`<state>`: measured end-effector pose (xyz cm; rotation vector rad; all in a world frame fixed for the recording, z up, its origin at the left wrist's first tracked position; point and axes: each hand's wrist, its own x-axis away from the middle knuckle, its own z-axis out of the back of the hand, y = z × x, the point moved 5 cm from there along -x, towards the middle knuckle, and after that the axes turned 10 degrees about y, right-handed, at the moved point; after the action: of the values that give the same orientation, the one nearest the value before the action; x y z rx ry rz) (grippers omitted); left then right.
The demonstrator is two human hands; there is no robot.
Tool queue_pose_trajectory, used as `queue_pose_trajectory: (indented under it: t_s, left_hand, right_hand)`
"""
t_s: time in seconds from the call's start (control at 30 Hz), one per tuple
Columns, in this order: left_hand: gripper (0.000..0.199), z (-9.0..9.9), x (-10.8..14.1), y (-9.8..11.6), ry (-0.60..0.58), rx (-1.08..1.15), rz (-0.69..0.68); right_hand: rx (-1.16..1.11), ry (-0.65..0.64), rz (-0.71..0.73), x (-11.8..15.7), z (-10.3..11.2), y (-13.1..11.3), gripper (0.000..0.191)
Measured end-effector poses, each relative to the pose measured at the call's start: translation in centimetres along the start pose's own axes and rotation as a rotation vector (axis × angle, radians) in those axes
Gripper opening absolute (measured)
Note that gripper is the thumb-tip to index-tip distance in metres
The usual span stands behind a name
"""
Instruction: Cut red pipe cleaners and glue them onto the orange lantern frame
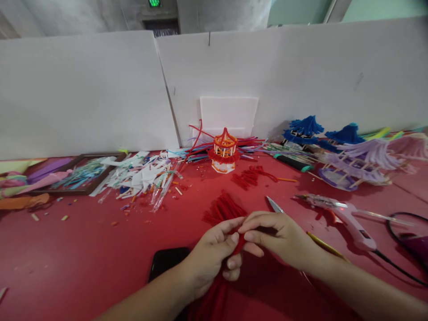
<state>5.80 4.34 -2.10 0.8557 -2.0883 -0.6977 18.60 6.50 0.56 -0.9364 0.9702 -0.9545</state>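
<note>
Red fuzzy stems are pinched in my left hand, which is closed round them. My right hand meets it from the right, thumb and fingertips pressed together at the upper end of the same stems. Below my hands, longer red stems trail toward the bottom edge. A pile of short red stem pieces lies just beyond my fingers, and a second small pile is farther back. Behind them stands a small orange, white and red pavilion model.
Scissors and a pink glue gun lie right of my hands. A black phone is at my left forearm. Paper scraps and a brown frame lie left; blue and purple models stand right.
</note>
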Motion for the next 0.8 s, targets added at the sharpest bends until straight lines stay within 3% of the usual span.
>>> queue_pose_trajectory:
  t_s: [0.27,0.37,0.57,0.7,0.8]
  left_hand:
    - [0.057,0.8,0.5,-0.9,-0.027,0.039,0.096]
    - [0.053,0.7,0.6,-1.0,-0.046,0.108,0.151]
    - [0.045,0.5,0.6,-0.9,-0.004,0.102,0.117]
    - [0.031,-0.1,0.6,-1.1,-0.022,0.126,0.122]
    - [0.022,-0.1,0.5,-1.2,0.031,0.079,0.127]
  right_hand:
    - [-0.022,-0.037,-0.045,0.5,-0.5,0.4,0.012]
    - [-0.029,-0.041,0.052,0.3,-0.5,0.1,0.011]
    - [0.051,-0.094,0.357,0.3,-0.8,-0.8,0.021]
    - [0.055,-0.097,0.241,0.3,-0.8,-0.6,0.014]
    - [0.056,-0.091,0.109,0.2,-0.7,-0.2,0.011]
